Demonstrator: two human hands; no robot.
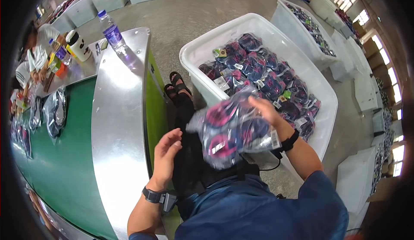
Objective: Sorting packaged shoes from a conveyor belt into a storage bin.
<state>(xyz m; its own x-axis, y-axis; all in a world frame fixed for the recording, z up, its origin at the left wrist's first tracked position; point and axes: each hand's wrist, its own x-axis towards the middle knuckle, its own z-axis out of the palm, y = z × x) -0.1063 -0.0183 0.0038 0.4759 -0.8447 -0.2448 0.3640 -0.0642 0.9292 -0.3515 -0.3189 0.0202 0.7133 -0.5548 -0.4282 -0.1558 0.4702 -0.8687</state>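
A clear plastic bag of navy and pink items hangs in front of my body, partly smeared by motion. It looks like footwear, though the exact kind is hard to make out. My right hand grips the bag at its upper right side, with the thumb hidden behind it. Left of the bag, my left hand is raised with bent, parted fingers and holds nothing. Just beyond the bag stands a large white plastic bin, where many similar bagged items are heaped.
On my left runs a green conveyor belt with a metal edge; bagged dark footwear lies on it. A water bottle and a white flask stand at its end. Another person works there. More filled bins line the right.
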